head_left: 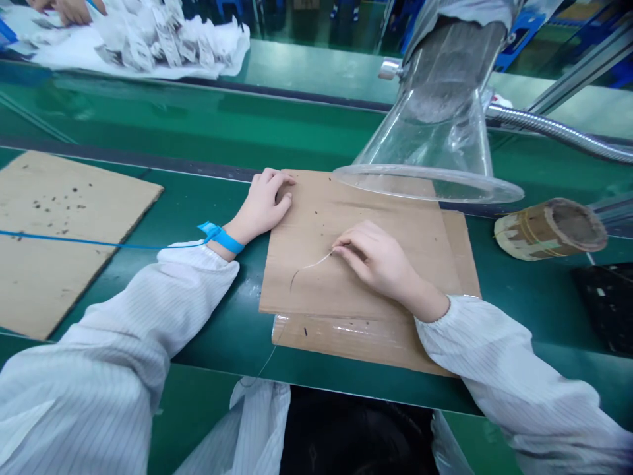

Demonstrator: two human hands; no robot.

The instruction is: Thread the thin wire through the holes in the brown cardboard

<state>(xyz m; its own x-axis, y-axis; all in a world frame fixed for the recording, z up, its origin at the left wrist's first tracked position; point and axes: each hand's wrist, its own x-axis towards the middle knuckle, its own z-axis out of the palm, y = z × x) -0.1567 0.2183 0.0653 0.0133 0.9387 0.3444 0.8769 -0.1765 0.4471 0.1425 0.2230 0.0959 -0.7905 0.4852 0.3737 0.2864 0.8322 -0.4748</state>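
Green worktable (217, 336) runs across a workshop, with blue stools blurred in the background. Two overlapping cardboard sheets (316, 293) lie on it, dotted with small dark specks. Above the upper sheet, the person's right hand (378, 257) pinches one end of a fine, pale strand (320, 261) (a wire or a thread, too thin to tell) between thumb and fingertips; its free end curves toward the left and turns dark. The left hand (267, 204) rests at the sheet's upper-left corner, its fingers slack and the thumb apart from them; a blue strap (225, 241) with a cord circles that wrist. Overhead to the right hangs a clear, flared hood (445, 148), near a brown, tub-like container (534, 231). Another speckled cardboard (64, 264) lies at left, and a co-worker's hand (74, 11) shows beside a white heap (168, 39) at the far bench
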